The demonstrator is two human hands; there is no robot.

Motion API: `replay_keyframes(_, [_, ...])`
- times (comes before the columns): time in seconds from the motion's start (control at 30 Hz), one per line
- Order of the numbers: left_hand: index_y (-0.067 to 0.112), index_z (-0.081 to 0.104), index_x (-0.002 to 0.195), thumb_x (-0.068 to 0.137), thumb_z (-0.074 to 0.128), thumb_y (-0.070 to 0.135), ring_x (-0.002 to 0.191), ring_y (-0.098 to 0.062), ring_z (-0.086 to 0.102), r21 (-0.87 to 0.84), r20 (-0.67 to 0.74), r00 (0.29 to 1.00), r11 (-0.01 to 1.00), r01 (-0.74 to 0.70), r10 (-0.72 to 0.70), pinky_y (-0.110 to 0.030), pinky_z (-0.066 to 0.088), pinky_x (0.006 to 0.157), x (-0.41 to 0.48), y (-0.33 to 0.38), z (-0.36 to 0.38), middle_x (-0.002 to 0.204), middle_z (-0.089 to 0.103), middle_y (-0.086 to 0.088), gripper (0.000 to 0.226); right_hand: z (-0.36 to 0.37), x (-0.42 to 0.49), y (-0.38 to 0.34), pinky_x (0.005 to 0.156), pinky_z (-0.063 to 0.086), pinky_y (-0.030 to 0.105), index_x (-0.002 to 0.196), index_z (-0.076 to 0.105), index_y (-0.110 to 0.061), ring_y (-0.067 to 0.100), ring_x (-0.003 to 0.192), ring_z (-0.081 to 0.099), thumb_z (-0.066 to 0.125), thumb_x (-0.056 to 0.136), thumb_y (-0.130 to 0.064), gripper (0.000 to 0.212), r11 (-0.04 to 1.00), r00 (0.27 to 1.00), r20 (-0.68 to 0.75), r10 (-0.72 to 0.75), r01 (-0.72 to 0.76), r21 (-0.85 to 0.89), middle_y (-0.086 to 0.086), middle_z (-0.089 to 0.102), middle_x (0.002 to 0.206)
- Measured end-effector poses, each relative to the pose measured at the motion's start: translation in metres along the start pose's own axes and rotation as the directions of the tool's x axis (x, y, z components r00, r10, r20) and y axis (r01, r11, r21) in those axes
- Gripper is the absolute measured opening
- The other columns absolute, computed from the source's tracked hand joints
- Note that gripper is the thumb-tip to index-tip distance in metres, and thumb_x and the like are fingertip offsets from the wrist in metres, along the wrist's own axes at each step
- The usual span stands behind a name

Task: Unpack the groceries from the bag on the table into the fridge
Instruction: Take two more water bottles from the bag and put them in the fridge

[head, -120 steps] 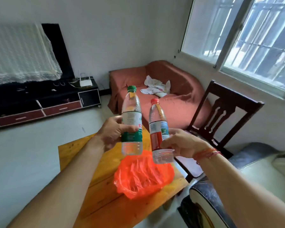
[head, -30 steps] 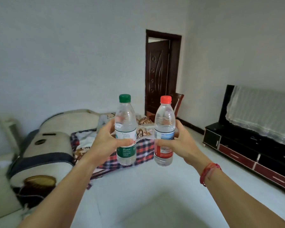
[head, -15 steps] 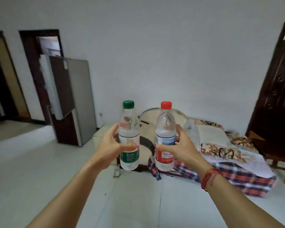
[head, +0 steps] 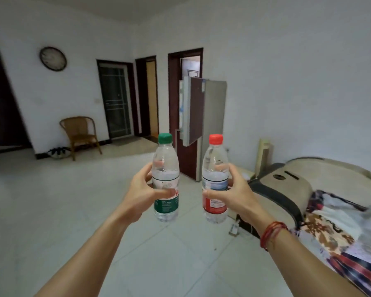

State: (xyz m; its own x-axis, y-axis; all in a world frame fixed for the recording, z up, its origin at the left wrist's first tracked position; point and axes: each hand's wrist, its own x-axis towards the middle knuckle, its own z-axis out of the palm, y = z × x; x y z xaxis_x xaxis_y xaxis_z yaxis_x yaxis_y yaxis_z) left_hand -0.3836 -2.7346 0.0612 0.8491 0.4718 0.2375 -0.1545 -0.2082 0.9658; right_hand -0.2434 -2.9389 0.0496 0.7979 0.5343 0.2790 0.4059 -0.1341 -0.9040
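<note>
Crossing the pale tiled floor (head: 58, 211) is the job now, since the tall grey fridge with dark brown door panels (head: 212, 116) stands well apart from the person, against the far wall beside an open doorway. Its upper door looks ajar, with a pale inner edge showing on the left. The best line is probably a straight walk that ends on that open side rather than behind the panel. The beige and black padded seat (head: 287, 189) sits low on the right, near the route, so keeping a little left should avoid clipping it. Both groceries are held up in the air, upright, side by side but apart. The clear plastic bottle with green cap and green label (head: 166, 205) is in the left hand (head: 140, 195), whose fingers and thumb wrap round its middle. The clear plastic bottle with red cap and red label (head: 215, 205) is gripped the same way by the right hand (head: 237, 196). With neither hand free, widening the door will likely need a forearm or elbow. Neither the bag nor the tabletop is in view.
</note>
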Motion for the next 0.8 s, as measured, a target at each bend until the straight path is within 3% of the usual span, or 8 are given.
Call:
replay_keyframes(0.2, [0.026, 0.061, 0.119, 0.064, 0.083, -0.008, 0.093, -0.020, 0.071, 0.043, -0.121, 0.993, 0.999, 0.020, -0.014, -0.040, 0.058, 0.084, -0.001, -0.014, -0.062, 0.102, 0.074, 0.000, 0.068, 0.063, 0.022, -0.008, 0.086, 0.061, 0.040, 0.102, 0.058, -0.033, 0.011, 0.086, 0.073, 0.092, 0.064, -0.010, 0.056, 1.000, 0.997, 0.070, -0.025, 0.024, 0.015, -0.010, 0.076, 0.094])
replay_keyframes(0.5, [0.025, 0.057, 0.126, 0.065, 0.083, -0.006, 0.101, -0.022, 0.068, 0.035, -0.118, 0.993, 0.999, 0.000, 0.004, -0.047, 0.056, 0.090, 0.017, -0.028, -0.111, 0.110, 0.071, -0.002, 0.074, 0.118, 0.043, -0.021, 0.092, 0.058, 0.049, 0.116, 0.056, -0.026, 0.016, 0.095, 0.071, 0.091, 0.067, -0.012, 0.062, 0.999, 0.994, 0.105, -0.039, 0.036, 0.029, -0.003, 0.073, 0.105])
replay_keyframes(0.8, [0.029, 0.056, 0.126, 0.064, 0.084, -0.006, 0.100, -0.018, 0.068, 0.037, -0.104, 0.995, 0.999, -0.006, 0.010, -0.039, 0.055, 0.085, 0.055, -0.047, -0.143, 0.110, 0.070, 0.002, 0.076, 0.154, 0.086, -0.014, 0.094, 0.056, 0.055, 0.120, 0.055, -0.026, 0.023, 0.102, 0.070, 0.093, 0.065, -0.018, 0.067, 0.999, 0.995, 0.094, -0.036, 0.033, 0.036, 0.000, 0.071, 0.112])
